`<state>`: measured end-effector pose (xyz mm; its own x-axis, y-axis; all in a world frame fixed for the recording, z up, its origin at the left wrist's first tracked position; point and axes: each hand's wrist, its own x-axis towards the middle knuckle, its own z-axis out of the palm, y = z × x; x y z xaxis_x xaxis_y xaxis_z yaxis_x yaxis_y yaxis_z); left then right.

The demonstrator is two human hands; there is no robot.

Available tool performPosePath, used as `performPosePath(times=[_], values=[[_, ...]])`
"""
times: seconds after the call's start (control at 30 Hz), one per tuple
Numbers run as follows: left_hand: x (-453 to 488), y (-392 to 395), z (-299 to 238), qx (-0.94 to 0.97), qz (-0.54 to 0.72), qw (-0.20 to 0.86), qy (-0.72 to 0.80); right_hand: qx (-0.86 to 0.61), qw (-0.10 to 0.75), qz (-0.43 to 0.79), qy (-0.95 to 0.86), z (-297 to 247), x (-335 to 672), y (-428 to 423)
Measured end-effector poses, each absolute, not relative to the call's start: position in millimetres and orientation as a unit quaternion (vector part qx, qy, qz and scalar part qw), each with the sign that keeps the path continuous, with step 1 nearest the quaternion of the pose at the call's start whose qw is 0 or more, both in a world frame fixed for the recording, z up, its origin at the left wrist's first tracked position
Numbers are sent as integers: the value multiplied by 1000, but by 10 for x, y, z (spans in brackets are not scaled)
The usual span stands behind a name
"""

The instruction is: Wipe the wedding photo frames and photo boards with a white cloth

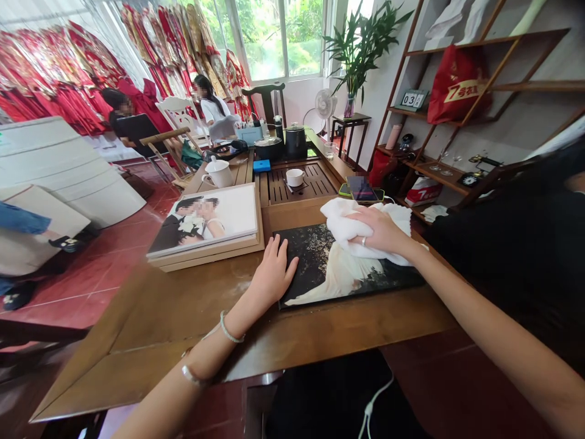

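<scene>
A dark photo panel (311,274) with a pale, flowing dress printed on it lies flat on the wooden table (192,305). My right hand (377,228) grips a bunched white cloth (340,222) and presses it onto the panel's far right part, which the cloth covers. At the panel's left edge rests my left hand (274,268), fingers stretched out and holding nothing. To the left of that hand, a framed wedding photo (228,210) lies on top of other frames.
Beyond the panel are a slatted tea tray (315,183) with a white cup (295,177), a lidded mug (218,173), a blue box (262,166) and phones (363,189). A person in black sits close on the right. Shelves (457,122) stand behind; other people sit farther back.
</scene>
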<state>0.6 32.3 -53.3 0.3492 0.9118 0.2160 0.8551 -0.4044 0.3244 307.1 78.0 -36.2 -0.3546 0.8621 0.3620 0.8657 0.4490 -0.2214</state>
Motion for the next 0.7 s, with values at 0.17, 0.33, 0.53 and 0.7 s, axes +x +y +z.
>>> performPosePath(times=[0.17,0.33,0.53,0.7], values=[[12,306,-498,818,177,75,542,-440,226,26,-869,-336,2911,199],[6,296,-483,818,176,82,541,-384,199,72,-899,-307,3023,-208],[2,292,-514,815,180,84,545,-469,219,44,-854,-387,3334,43],[-21,298,-547,818,193,83,535,-521,220,14,-824,-380,3350,527]])
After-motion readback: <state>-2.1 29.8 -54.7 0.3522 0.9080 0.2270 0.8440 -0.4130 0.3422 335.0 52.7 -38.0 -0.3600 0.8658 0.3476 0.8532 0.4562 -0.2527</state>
